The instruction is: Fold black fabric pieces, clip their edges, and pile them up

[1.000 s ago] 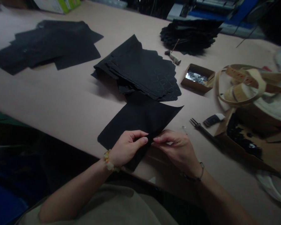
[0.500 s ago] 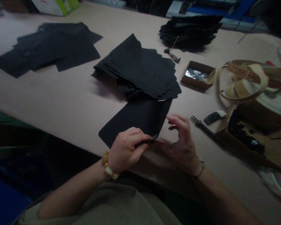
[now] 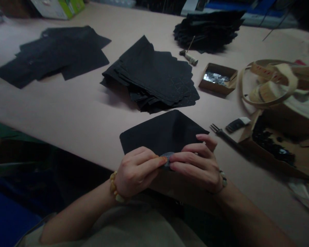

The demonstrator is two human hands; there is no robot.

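While pinching the near edge of black sheet (image 3: 151,136) between squeezed-together fingers (image 3: 181,158) of left hand (image 3: 135,168) and right hand (image 3: 202,168), holds the rest just past them, over the bench (image 3: 82,113). Probably light, soft, bendy; best held by edges.

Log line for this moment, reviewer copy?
left hand: pinching black sheet, near edge; right hand: pinching same edge; beyond: black sheet stack
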